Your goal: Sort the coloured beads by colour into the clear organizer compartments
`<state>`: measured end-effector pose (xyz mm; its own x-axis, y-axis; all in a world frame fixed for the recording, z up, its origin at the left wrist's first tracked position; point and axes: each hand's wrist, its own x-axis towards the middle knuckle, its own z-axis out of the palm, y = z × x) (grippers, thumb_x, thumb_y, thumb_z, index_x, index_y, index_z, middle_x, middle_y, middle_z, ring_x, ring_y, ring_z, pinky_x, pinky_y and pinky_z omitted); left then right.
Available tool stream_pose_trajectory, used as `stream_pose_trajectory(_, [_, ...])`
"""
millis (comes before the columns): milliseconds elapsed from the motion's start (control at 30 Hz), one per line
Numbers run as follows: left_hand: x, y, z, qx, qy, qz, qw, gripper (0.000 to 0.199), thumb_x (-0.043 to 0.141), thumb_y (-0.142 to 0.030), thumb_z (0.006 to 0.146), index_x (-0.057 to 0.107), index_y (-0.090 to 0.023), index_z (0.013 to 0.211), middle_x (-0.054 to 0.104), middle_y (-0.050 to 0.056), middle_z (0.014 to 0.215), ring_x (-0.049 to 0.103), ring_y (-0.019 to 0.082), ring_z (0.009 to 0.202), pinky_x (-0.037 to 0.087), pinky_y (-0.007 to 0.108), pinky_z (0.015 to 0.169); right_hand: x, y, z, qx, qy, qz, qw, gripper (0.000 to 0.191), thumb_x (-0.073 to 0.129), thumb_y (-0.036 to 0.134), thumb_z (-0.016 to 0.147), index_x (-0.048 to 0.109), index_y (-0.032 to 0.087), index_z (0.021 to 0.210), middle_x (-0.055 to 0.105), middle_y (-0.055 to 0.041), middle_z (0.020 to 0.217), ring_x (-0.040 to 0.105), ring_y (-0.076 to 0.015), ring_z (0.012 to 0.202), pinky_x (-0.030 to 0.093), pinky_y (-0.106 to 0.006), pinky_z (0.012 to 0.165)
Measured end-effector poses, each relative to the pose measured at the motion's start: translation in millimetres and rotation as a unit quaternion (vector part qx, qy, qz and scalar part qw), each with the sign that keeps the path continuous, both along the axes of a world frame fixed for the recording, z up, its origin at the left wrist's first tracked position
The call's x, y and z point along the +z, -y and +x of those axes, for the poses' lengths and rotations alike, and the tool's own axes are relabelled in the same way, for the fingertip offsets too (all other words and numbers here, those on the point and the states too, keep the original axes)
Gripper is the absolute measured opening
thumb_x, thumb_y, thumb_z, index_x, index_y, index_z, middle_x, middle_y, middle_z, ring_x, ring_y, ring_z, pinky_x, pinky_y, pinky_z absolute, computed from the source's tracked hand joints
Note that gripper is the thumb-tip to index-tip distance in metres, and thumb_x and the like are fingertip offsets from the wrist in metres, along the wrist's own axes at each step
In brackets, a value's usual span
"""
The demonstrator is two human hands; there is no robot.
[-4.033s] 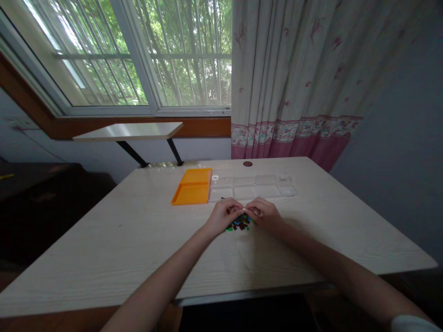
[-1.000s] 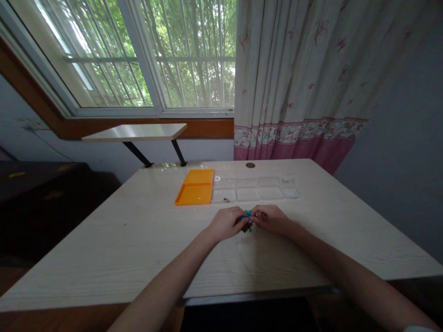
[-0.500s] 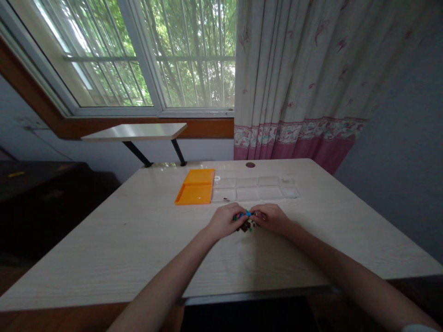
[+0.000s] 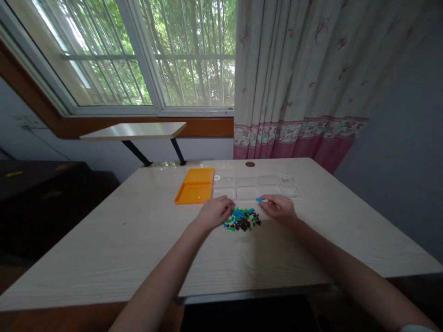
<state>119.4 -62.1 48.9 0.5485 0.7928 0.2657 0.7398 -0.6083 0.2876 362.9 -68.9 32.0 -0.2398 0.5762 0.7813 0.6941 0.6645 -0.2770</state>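
Observation:
A heap of small building bricks [image 4: 242, 218] in blue, green and dark brown lies on the table in front of me. My right hand [image 4: 281, 208] is just beyond the heap's right side, thumb and fingers pinching a small blue brick [image 4: 259, 199] that sticks out to the left. At the heap's left edge is my left hand [image 4: 215, 213], its fingers curled together; whatever they may hold is hidden. Behind both hands stretches a clear plastic tray [image 4: 247, 199] divided into several compartments.
An orange case [image 4: 194, 192] lies opened flat to the left of the clear tray. Farther back, a raised white shelf [image 4: 138, 131] stands on black legs at the rear left of the table [image 4: 114, 258]. A round brown disc [image 4: 249, 164] sits near the back edge.
My hands were together over the heap and have moved apart, left hand leftward, right hand rightward and slightly away from me with the blue brick. More of the heap now shows.

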Motion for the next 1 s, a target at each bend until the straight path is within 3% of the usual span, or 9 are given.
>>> stream_pose_trajectory(100, [0.1, -6, -9, 0.006, -0.022, -0.028, 0.999, 0.021, 0.042, -0.028, 0.081, 0.058, -0.016, 0.074, 0.057, 0.002, 0.071, 0.050, 0.011, 0.063, 0.033, 0.021, 0.055, 1.5, -2, 5, -0.017, -0.013, 0.013, 1.000, 0.018, 0.056, 0.033, 0.078, 0.066, 0.019, 0.082, 0.053, 0.0037, 0.048, 0.047, -0.0074, 0.044, 0.039, -0.019, 0.052])
stream_pose_trajectory(167, [1.2, -7, -13, -0.003, -0.006, -0.086, 0.996, 0.020, 0.045, -0.029, 0.079, 0.055, -0.015, 0.068, 0.052, 0.000, 0.062, 0.045, 0.009, 0.056, 0.030, 0.019, 0.051, 0.5, -3, 7, -0.021, -0.015, 0.019, 1.000, 0.017, 0.057, 0.033, 0.077, 0.066, 0.020, 0.083, 0.053, 0.0038, 0.048, 0.046, -0.0073, 0.044, 0.040, -0.019, 0.052])
stream_pose_trajectory(333, [5.4, -4, -13, -0.114, 0.024, -0.272, 0.955, 0.027, 0.060, -0.040, 0.069, 0.054, -0.014, 0.067, 0.046, -0.005, 0.058, 0.040, 0.007, 0.054, 0.029, 0.017, 0.049, -1.0, -5, 9, -0.029, -0.013, 0.032, 0.999, 0.016, 0.058, 0.032, 0.077, 0.066, 0.020, 0.083, 0.054, 0.0038, 0.048, 0.047, -0.0072, 0.044, 0.040, -0.020, 0.052])
stream_pose_trajectory(467, [6.1, -2, -12, -0.103, -0.020, -0.261, 0.960, 0.026, 0.065, -0.038, 0.063, 0.057, -0.015, 0.073, 0.048, -0.005, 0.060, 0.039, 0.007, 0.054, 0.027, 0.017, 0.048, 0.5, -4, 8, -0.031, -0.023, 0.039, 0.999, 0.016, 0.058, 0.031, 0.077, 0.066, 0.020, 0.083, 0.053, 0.0040, 0.048, 0.046, -0.0073, 0.043, 0.040, -0.020, 0.052])
stream_pose_trajectory(700, [5.4, -3, -14, -0.109, -0.028, -0.258, 0.960, 0.022, 0.064, -0.035, 0.065, 0.058, -0.016, 0.076, 0.049, -0.005, 0.062, 0.041, 0.008, 0.055, 0.027, 0.018, 0.050, 0.9, -4, 8, -0.035, -0.031, 0.031, 0.998, 0.015, 0.058, 0.031, 0.076, 0.066, 0.020, 0.083, 0.051, 0.0045, 0.047, 0.045, -0.0069, 0.043, 0.040, -0.019, 0.052])
stream_pose_trajectory(1000, [7.9, -1, -13, -0.122, -0.035, -0.255, 0.958, 0.015, 0.063, -0.029, 0.065, 0.058, -0.016, 0.071, 0.046, -0.006, 0.059, 0.038, 0.007, 0.053, 0.027, 0.018, 0.049, -5.3, -14, 7, -0.065, -0.042, -0.119, 0.990, 0.021, 0.054, 0.036, 0.077, 0.064, 0.019, 0.084, 0.052, 0.0036, 0.052, 0.046, -0.0080, 0.046, 0.037, -0.018, 0.048])
